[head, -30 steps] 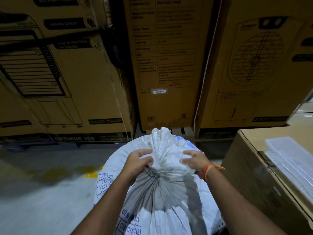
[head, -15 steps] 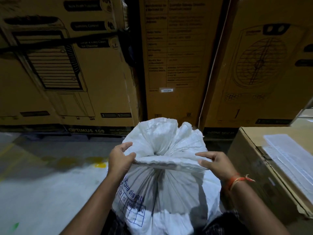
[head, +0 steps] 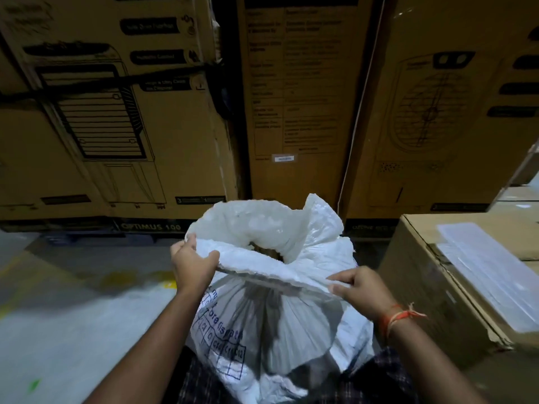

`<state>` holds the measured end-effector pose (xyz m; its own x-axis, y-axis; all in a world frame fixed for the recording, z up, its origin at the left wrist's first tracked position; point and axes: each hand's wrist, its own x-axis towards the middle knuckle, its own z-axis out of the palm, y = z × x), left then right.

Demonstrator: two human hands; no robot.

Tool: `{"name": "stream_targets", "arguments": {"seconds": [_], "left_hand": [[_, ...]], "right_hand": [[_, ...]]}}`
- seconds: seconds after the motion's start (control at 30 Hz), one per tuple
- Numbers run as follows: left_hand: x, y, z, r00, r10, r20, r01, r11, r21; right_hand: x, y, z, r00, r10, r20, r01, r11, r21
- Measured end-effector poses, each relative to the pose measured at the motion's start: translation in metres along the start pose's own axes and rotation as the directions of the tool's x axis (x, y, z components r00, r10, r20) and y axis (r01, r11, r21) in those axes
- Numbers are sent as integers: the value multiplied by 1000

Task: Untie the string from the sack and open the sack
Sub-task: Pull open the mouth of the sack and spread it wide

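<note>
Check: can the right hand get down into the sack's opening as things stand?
Probably not yet. The right hand is gripping the near rim of the sack, as is the left hand; the mouth is only a narrow gap.

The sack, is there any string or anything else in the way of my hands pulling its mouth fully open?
Nothing visible. No string shows around the sack. The left hand and right hand both grip the near rim directly, and the mouth gapes already. The cardboard box stands clear to the right.
</note>
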<state>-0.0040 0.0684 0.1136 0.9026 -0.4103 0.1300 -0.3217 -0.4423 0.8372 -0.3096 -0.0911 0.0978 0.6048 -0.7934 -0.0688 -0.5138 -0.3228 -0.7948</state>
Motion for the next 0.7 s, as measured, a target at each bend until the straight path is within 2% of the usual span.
{"name": "stream_targets", "arguments": {"seconds": [0.13,0.23,0.33,0.4,0.47,0.53,0.57,0.6,0.63,0.7], "left_hand": [[8,-39,16,983,-108,152,49,936,349],[14,-61,27,927,-228,298,26,831,555],[30,-84,45,829,-342,442,-63,730,681],[31,-80,51,819,-343,459,-112,690,715],[22,-63,51,880,-227,417,-181,651,737],[15,-45,56,921,45,386,-337,588,735],[15,-39,62,896,206,394,-437,567,698],[16,-36,69,841,341,421,-541,544,641],[18,-34,76,776,425,466,-630,556,543],[23,-28,88,663,489,567,-717,633,293]], "right_hand": [[-1,18,32,992,75,98,-62,990,-125],[-2,23,50,979,144,142,-116,975,-191],[2,30,60,972,156,174,-115,967,-227],[7,35,63,969,160,187,-112,963,-244],[13,40,64,965,174,198,-127,965,-228],[23,55,67,984,154,88,-127,960,-250],[29,61,67,994,111,-19,-111,954,-280],[37,69,68,990,81,-119,-113,949,-296],[43,75,68,978,66,-195,-122,950,-288],[57,83,69,966,66,-249,-134,955,-264]]}}
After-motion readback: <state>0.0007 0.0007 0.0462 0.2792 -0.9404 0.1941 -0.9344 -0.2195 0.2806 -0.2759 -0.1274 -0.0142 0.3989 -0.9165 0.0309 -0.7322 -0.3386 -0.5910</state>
